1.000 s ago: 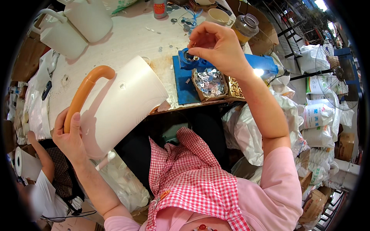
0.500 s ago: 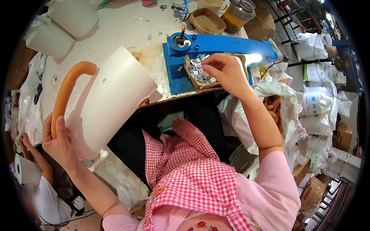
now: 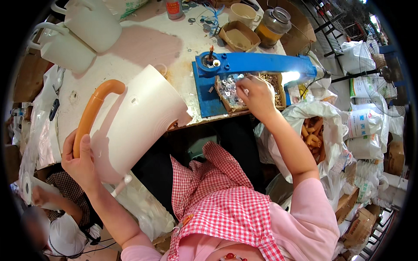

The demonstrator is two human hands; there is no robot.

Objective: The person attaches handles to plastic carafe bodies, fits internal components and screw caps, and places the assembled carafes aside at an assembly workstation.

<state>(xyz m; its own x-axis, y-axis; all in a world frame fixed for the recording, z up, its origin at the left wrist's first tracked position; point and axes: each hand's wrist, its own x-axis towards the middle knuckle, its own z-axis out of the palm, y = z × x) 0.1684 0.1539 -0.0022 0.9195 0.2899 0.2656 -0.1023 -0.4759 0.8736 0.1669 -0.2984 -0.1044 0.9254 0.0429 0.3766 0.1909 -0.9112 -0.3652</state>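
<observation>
My left hand grips the lower end of an orange curved handle fixed to a large white plastic jug, which lies tilted at the table's near edge. My right hand reaches into a small cardboard tray of silvery washers and pinches among them; I cannot see whether it holds one. The tray rests on the base of a blue hand press, whose arm runs right just above my hand.
Two more white jugs stand at the far left of the stained white table. A cardboard box, a cup and a glass jar sit behind the press. A bag of orange handles hangs at right. Another person sits lower left.
My right hand came down from the press head to the tray of washers. The jug in my left hand shifted slightly right and tilted more toward me.
</observation>
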